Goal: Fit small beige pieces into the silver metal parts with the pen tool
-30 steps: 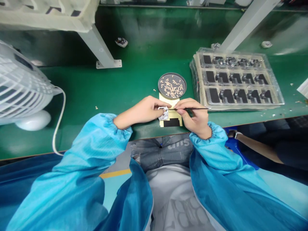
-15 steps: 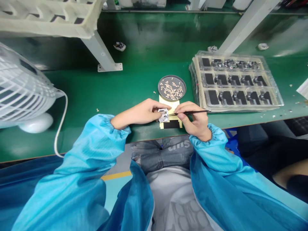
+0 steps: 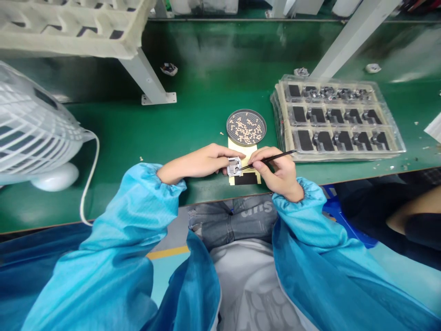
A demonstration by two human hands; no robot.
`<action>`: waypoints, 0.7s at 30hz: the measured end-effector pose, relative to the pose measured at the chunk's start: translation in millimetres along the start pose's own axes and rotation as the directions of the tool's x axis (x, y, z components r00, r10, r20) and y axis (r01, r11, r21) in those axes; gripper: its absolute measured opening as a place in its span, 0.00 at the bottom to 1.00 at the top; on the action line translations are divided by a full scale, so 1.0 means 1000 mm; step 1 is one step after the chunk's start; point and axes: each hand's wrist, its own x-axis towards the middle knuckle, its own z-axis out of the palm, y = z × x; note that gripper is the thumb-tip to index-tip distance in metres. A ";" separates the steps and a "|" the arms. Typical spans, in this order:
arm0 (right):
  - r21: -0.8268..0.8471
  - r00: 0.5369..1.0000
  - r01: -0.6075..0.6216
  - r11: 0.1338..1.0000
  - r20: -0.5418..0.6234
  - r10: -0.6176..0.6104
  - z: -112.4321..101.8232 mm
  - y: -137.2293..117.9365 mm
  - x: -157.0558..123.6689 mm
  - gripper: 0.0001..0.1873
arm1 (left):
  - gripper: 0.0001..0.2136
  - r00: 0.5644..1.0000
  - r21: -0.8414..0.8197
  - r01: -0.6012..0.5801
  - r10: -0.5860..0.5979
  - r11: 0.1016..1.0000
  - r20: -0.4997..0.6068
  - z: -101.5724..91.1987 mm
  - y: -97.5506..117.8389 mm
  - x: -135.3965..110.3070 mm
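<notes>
My left hand is closed on a small white, open plastic housing, gripping it by its left and far sides. Dark and metallic details show inside the housing. Between the fingers of my right hand is a pair of thin black tweezers, their tip at the right part of the housing. Beneath both hands lies a pale yellow pad with a black rectangle near the bench edge. Just beyond the pad, a round dark dish holds several tiny beige pieces.
On the right stand stacked clear trays with black pads and small parts in their compartments. A white fan with a cable occupies the left. Metal posts rise from the green bench. A person's arm shows at far right.
The tweezers have tilted, their rear end rising away from me, while the tip has shifted slightly down at the housing. The housing has turned a little in my left hand.
</notes>
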 end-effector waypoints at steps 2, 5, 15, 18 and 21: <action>0.030 0.999 -0.042 0.999 0.003 0.042 0.000 0.002 0.000 0.08 | 0.15 1.000 0.052 -0.017 0.018 0.999 -0.016 0.000 -0.001 0.001; 0.159 0.990 -0.141 0.977 0.018 0.140 0.001 0.001 0.001 0.12 | 0.15 0.999 0.070 -0.030 0.033 0.997 -0.040 -0.001 -0.004 0.001; 0.458 0.961 -0.272 0.847 0.180 0.211 -0.029 -0.030 -0.010 0.13 | 0.17 0.996 -0.326 0.067 -0.044 0.943 0.079 0.004 -0.011 0.004; 0.402 0.969 -0.248 0.882 0.095 0.230 -0.054 -0.050 -0.006 0.10 | 0.16 0.998 -0.405 0.049 -0.032 0.913 0.049 0.011 -0.010 0.005; 0.152 0.977 -0.204 0.967 -0.034 0.212 -0.087 -0.058 0.018 0.13 | 0.19 0.993 -0.431 0.022 -0.069 0.902 -0.094 0.012 -0.009 0.006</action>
